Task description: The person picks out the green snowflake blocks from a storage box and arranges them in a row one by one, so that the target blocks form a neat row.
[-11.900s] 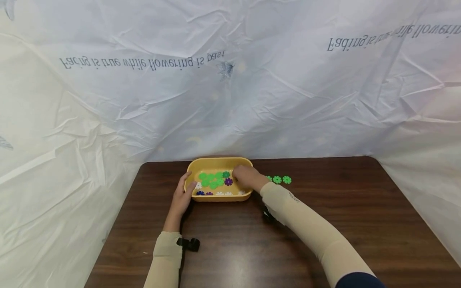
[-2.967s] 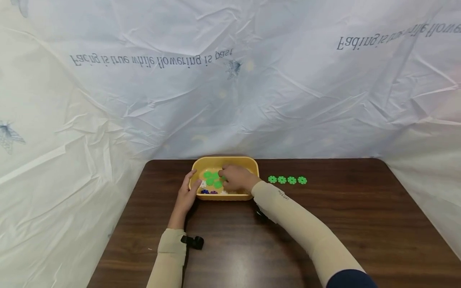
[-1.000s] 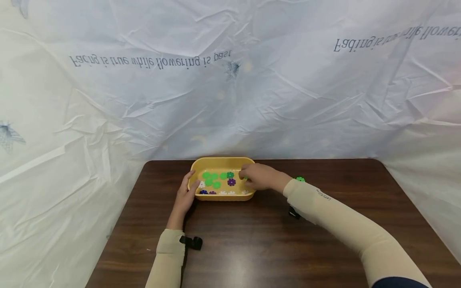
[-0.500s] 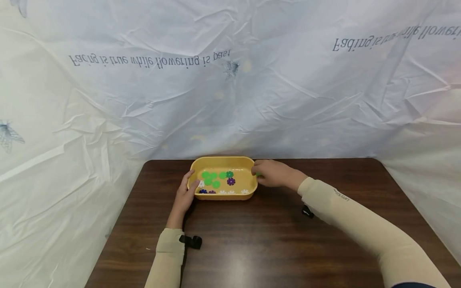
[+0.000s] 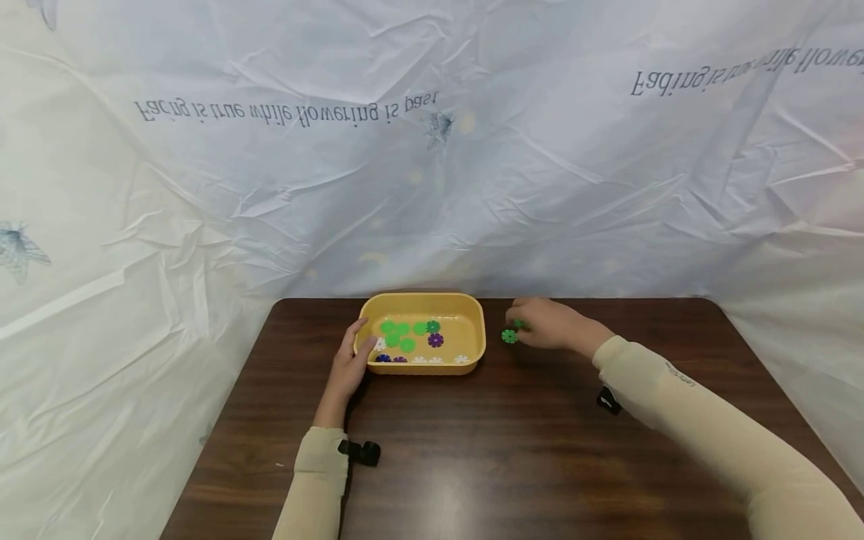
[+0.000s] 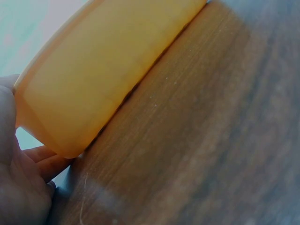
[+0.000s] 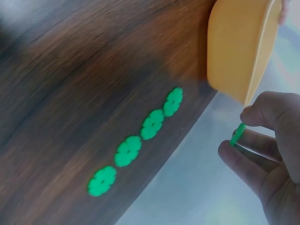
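Note:
My left hand [image 5: 349, 367] grips the left end of a yellow plastic tray [image 5: 472, 307], thumb by the rim and other fingers along its outside. To the tray's right, my right hand [image 5: 550, 324] pinches a green snowflake building disc [image 7: 238, 134] between thumb and fingertips, raised above the table. Below it, several green snowflake discs [image 7: 127, 151] lie flat in a row in the right wrist view; the head view shows only the leftmost disc [image 5: 509, 337], as the hand and forearm hide the others.
Inside the tray lie light green discs [image 5: 393, 340], a dark green disc [image 5: 433, 327], a purple disc [image 5: 435, 340] and white discs [image 5: 436, 361]. The dark wooden table [image 5: 472, 435] ends at the back against a hanging white sheet [image 5: 513, 187].
My right hand has come out of the tray and moved right with a green disc, over the row. That row showed three discs at first and several later. My left hand stays on the tray.

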A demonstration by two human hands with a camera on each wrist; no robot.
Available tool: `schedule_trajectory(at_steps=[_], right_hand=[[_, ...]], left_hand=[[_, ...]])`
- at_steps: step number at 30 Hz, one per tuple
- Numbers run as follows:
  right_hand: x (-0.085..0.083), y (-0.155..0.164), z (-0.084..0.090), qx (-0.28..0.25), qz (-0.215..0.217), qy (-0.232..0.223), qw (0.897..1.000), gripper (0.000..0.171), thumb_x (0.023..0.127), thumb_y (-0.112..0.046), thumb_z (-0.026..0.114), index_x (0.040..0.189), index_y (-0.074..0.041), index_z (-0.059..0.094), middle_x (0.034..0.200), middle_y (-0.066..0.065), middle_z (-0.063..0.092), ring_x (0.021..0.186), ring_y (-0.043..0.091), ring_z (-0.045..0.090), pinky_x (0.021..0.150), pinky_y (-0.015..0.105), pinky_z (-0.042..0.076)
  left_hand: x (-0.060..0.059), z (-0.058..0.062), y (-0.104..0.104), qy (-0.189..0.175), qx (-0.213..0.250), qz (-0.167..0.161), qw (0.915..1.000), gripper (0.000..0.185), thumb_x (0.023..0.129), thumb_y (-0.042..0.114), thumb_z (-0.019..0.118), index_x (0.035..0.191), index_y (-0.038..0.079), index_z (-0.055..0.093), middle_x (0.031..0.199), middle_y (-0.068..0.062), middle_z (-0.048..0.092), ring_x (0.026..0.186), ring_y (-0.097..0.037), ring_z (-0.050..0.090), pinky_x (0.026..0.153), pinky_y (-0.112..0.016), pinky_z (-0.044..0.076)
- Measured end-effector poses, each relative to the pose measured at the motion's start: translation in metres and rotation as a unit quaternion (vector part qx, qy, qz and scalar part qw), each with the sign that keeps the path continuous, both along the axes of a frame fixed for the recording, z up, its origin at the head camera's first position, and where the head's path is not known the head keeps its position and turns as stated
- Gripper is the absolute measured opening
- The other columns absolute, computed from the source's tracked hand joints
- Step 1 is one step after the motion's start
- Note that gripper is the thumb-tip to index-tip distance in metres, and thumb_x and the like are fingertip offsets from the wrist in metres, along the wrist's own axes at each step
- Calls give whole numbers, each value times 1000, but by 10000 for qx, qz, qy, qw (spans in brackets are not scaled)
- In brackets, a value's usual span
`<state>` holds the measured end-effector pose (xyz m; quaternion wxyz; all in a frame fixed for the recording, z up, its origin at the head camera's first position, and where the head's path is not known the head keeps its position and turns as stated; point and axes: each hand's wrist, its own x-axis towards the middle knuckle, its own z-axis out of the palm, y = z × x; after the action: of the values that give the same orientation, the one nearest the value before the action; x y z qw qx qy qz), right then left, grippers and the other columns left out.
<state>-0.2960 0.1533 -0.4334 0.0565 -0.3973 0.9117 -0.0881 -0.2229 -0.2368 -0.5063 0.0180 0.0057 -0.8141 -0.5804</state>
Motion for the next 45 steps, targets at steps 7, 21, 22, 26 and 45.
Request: schedule_trajectory(at_steps=[7,21,22,26,45], right_hand=[[1,17,-4,-220,-207,-159,9994,27,91,-9,65,118,-6,66,108,9,64,86,17,59,74,38,52],[4,50,-19,-323,-461,-198,9982,34,91,-8,67,123,0,63,119,16,64,96,26,64,78,45,52],[4,53,-21,-329,-474,-204,9981,34,91,-8,67,123,0,62,119,17,64,97,28,64,79,46,52],[4,65,-28,-286,-633,-258,9972,34,91,-8,66,124,1,62,122,19,63,105,34,63,83,50,52],[-1,96,-44,-223,-1009,-310,9942,32,92,-8,66,121,5,63,119,23,63,102,38,63,79,50,52]], left_hand=[[-1,-1,-1,81,-21,-55,9999,58,103,37,52,153,14,34,158,-15,29,145,-35,27,113,-57,25],[1,1,-1,9,-82,-50,10000,58,102,40,51,153,16,34,158,-16,29,144,-36,28,113,-58,26],[1,1,-1,17,-78,-49,10000,58,102,40,51,153,16,34,158,-16,29,144,-36,28,113,-58,26],[1,1,0,26,-93,-59,9999,59,102,41,51,153,16,34,158,-16,29,144,-36,27,113,-58,25],[0,2,1,-4,-108,-22,9999,58,102,40,52,153,15,34,158,-16,29,144,-35,29,114,-56,25]])
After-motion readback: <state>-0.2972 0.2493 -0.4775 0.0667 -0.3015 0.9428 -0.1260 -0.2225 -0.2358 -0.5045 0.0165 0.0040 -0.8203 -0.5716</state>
